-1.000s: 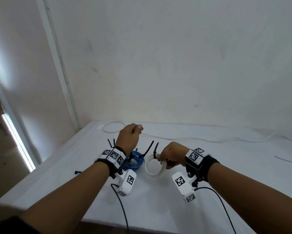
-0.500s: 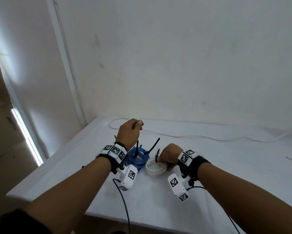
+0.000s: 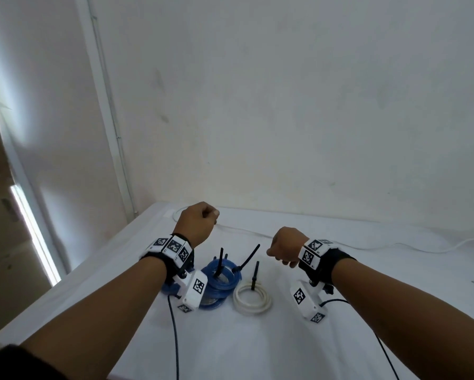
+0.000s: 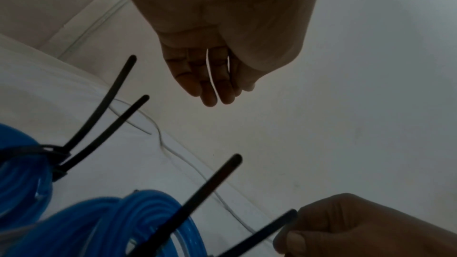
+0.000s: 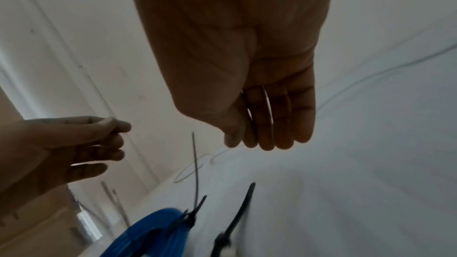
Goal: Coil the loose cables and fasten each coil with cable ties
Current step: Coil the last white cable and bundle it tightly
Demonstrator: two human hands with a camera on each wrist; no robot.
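Observation:
A white cable coil (image 3: 252, 310) lies flat on the table (image 3: 230, 346) with a black cable tie (image 3: 255, 272) standing up from its far side. Left of it sits a blue cable coil (image 3: 236, 281) bound by several black ties, also seen in the wrist views (image 4: 148, 218) (image 5: 153, 228). My right hand (image 3: 283, 246) hovers above and right of the white coil, fingers relaxed and holding nothing (image 5: 267, 124). My left hand (image 3: 200, 226) hangs in the air behind the blue coil, loosely curled, with nothing seen in it (image 4: 210, 75).
A long loose white cable (image 3: 244, 231) runs along the back of the table near the wall, looping at the far left corner. The table's left edge lies close to my left forearm. Black leads hang from both wrist cameras.
My right hand has let go of the tie on the white coil and lifted away to the right. The white coil now lies flat. My left hand stays raised.

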